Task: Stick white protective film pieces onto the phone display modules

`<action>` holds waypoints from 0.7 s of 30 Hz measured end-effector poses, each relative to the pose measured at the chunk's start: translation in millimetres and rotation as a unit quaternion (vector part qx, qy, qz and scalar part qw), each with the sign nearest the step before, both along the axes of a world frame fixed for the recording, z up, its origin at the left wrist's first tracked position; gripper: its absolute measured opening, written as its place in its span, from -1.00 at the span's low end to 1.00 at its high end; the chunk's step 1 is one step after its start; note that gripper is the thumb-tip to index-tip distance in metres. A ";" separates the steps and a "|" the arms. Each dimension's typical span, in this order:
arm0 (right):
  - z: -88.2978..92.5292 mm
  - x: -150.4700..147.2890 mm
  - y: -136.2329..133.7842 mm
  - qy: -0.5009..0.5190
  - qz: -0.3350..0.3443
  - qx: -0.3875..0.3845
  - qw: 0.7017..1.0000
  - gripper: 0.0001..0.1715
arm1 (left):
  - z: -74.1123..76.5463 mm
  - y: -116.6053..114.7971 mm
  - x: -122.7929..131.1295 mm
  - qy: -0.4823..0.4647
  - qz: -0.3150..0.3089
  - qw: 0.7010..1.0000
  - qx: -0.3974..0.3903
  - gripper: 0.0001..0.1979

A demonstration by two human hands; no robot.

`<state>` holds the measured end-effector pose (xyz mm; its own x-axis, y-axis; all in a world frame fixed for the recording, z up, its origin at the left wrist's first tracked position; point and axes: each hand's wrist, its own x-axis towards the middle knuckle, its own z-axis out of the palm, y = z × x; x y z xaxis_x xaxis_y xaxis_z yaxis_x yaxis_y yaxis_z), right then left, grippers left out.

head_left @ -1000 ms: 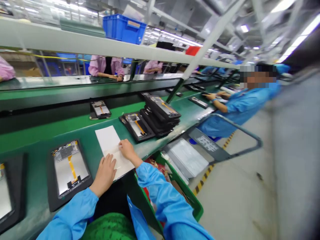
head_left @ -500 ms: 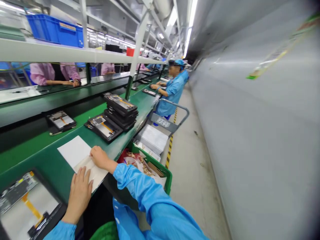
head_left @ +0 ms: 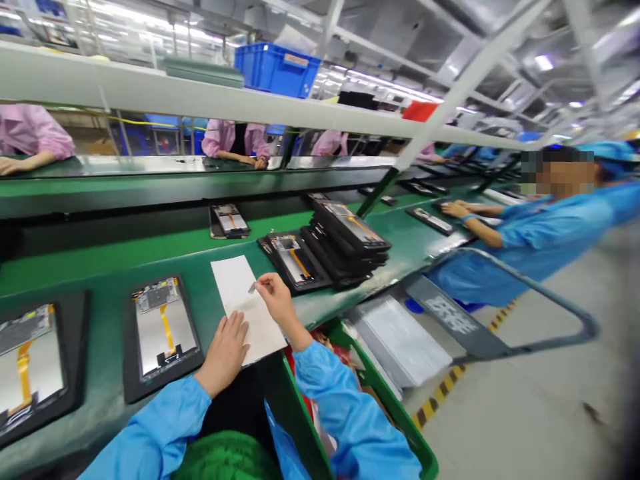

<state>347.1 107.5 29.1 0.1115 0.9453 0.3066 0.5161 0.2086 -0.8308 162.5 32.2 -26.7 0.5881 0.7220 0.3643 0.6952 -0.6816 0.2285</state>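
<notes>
"Where is this person sitting?"

"At a long green worktop (head_left: 106, 347) in a big, bright factory room. A white shelf (head_left: 150, 100) runs above it, and a blue crate (head_left: 277, 70) sits on that shelf at the top middle. People in pink (head_left: 235, 139) work across the line, and a co-worker in blue (head_left: 550, 227) sits on the right. A grey floor (head_left: 505, 420) with a yellow and black stripe (head_left: 440, 393) lies at the lower right."

"What is on the worktop?"

"Black trays with open tablets (head_left: 165, 327) lie in a row at the lower left. A stack of black trays (head_left: 347, 240) stands at the middle right, and one more tray (head_left: 295, 261) lies just beside it."

"Are there any bins?"

"Yes. A green bin (head_left: 395, 413) sits below the edge of the worktop at the bottom, with red and brown scraps (head_left: 305, 357) inside. A grey cart (head_left: 465, 320) to its right holds pale flat sheets (head_left: 403, 340)."

"And the hands?"

"The left hand (head_left: 225, 353) lies flat on a white paper sheet (head_left: 245, 300), which is on the worktop between the nearest tablet and the bin. Its fingers (head_left: 236, 333) are spread a little. The right hand (head_left: 280, 307) is just above the same sheet. Its fingers (head_left: 265, 285) pinch a small pale strip (head_left: 254, 287), too small to tell what it is."
</notes>
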 end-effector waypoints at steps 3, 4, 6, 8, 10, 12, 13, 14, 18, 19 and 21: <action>19.4 -44.4 3.8 0.079 0.114 -0.025 0.990 -0.76 | 27.2 -16.0 -23.5 -0.029 -0.002 1.000 -0.006 -0.55; 22.4 -62.5 6.4 0.085 0.153 -0.040 0.984 -0.75 | 35.7 -21.7 -36.6 -0.043 0.006 0.999 -0.003 -0.56; 23.0 -100.6 14.2 0.081 0.219 -0.068 0.970 -0.75 | 47.5 -31.0 -69.2 -0.074 0.047 0.996 0.007 -0.60; 18.2 -137.5 25.2 0.067 0.275 -0.089 0.955 -0.76 | 50.1 -34.3 -106.0 -0.097 0.117 0.988 0.022 -0.61; 11.1 -168.9 38.2 0.049 0.315 -0.102 0.942 -0.79 | 44.4 -29.9 -140.3 -0.101 0.183 0.978 0.030 -0.60; 4.6 -192.0 50.9 0.025 0.338 -0.107 0.935 -0.81 | 34.1 -19.5 -165.9 -0.087 0.226 0.970 0.030 -0.60; 2.0 -200.3 56.4 0.013 0.344 -0.111 0.932 -0.81 | 28.8 -13.2 -174.6 -0.077 0.237 0.968 0.026 -0.60; 0.0 -206.4 61.2 0.001 0.349 -0.115 0.930 -0.81 | 24.1 -7.0 -180.5 -0.068 0.245 0.967 0.023 -0.60; -5.1 -216.8 72.0 -0.031 0.369 -0.140 0.918 -0.81 | 13.9 9.5 -186.2 -0.048 0.247 0.968 0.012 -0.59; -6.2 -217.6 73.2 -0.035 0.370 -0.142 0.917 -0.81 | 13.2 11.3 -185.7 -0.046 0.247 0.968 0.011 -0.58; -9.2 -218.5 74.8 -0.040 0.368 -0.140 0.918 -0.82 | 12.6 13.0 -185.0 -0.044 0.252 0.967 0.009 -0.56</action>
<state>128.6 182.3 20.0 -0.6013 0.7988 0.0184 0.3837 0.3088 -0.8703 -22.5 45.2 -14.2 0.1298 0.9023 0.4111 0.9185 -0.2656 0.2930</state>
